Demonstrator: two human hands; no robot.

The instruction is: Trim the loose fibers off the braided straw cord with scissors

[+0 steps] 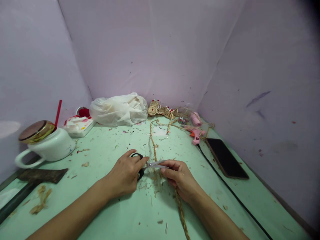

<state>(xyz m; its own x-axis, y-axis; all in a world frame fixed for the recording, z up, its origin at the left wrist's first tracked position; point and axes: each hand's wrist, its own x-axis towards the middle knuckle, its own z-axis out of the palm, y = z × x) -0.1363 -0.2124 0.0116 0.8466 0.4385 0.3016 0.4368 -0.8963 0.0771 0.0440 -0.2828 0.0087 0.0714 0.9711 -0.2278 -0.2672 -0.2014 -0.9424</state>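
Observation:
My left hand is closed round the black handles of a pair of scissors, whose blades point right across a braided jute rope. My right hand is closed on the rope just right of the blades, pinching it against the green table. The rope runs from the far middle of the table, under both hands, to the near edge. Loose fibre scraps lie around the cut spot.
A white mug with a gold lid stands at left, a cleaver near it. A white plastic bag and woven jute pieces lie at the back. A pink glue gun, its black cord and a phone lie at right.

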